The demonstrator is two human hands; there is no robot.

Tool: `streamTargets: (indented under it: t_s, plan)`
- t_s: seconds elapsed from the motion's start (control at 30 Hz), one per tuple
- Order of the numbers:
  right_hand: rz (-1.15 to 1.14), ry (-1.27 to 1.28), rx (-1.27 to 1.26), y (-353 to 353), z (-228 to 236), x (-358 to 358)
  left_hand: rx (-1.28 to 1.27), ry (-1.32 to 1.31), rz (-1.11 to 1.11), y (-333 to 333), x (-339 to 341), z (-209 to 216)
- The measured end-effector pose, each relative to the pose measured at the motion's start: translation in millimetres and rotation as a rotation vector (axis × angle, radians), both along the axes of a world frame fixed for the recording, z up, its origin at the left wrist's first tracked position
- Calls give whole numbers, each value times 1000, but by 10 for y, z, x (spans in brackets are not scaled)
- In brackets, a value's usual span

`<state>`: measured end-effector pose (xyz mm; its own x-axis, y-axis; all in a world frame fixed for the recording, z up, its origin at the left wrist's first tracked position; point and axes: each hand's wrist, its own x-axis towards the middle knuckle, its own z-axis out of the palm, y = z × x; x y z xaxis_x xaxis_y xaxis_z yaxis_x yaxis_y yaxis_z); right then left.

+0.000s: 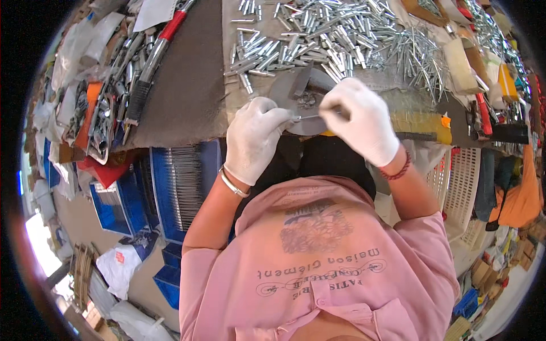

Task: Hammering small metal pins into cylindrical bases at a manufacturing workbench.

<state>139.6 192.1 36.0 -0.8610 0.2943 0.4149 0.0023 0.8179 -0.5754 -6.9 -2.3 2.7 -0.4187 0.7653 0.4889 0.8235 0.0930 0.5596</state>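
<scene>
My left hand (252, 139), in a white glove, is closed with thumb and forefinger pinched on the end of a thin metal rod (310, 117). Across from it, my right hand (359, 116), gloved too and slightly blurred, has its fingers curled at the rod's other end. Just beyond the rod lies a grey metal dish (282, 88) holding small metal bits (307, 101). Farther back spreads a heap of short, shiny metal tubes (324, 37). Thin metal pins (418, 62) are piled to its right.
Tools crowd the left of the bench, with a red-and-black long-handled tool (153, 59) and an orange-handled one (88, 113). Blue bins (159, 193) with thin rods stand below left. White plastic baskets (463, 176) are below right. A red-handled tool (484, 113) lies at the right edge.
</scene>
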Motion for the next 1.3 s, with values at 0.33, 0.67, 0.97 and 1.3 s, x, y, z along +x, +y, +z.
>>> streamTargets:
  t_s: [0.33,0.67,0.97,1.3]
  plan:
    - [74,-19,-29,-287,-133,-138,26,17,2,-2,19,-68]
    - [64,12,-7,-310,-154,-252,22,-15,12,-6,-57,-93]
    - [45,-32,18,-361,-156,-86,-63,18,2,-49,79,-135]
    - [67,-20,18,-356,-196,-171,16,-36,31,-36,17,-148]
